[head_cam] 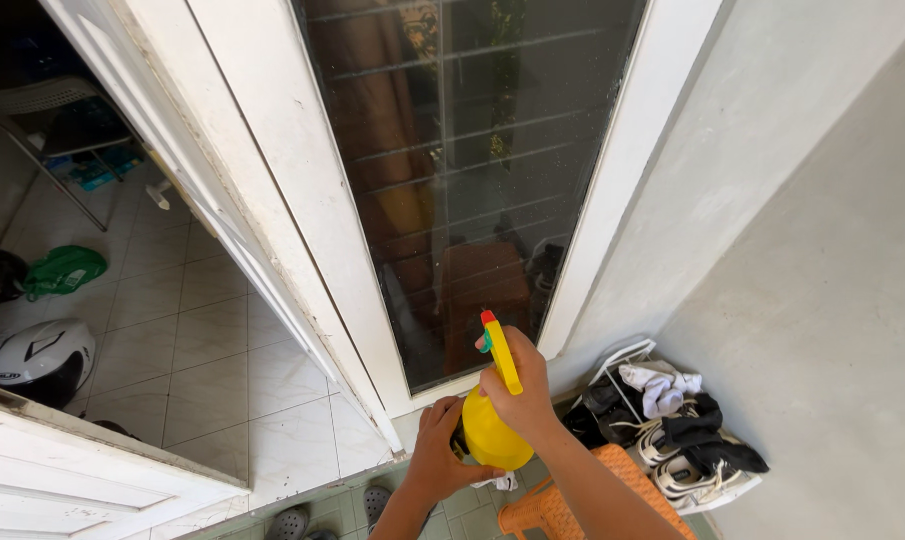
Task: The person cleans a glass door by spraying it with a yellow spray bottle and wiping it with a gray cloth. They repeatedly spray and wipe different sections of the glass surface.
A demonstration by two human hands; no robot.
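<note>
Down at the foot of the glass door point(472, 180), left hand point(440, 455) cups the yellow spray bottle point(490, 432), right hand point(517, 385) clenches its neck and trigger, and a loose two-handed grip could send spray astray.

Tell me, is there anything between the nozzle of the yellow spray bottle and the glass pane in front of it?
Nothing visible. The right hand holds the yellow spray bottle by its trigger head, the left hand steadies its body, and the red nozzle faces the dark glass pane with only open air between them.
</note>
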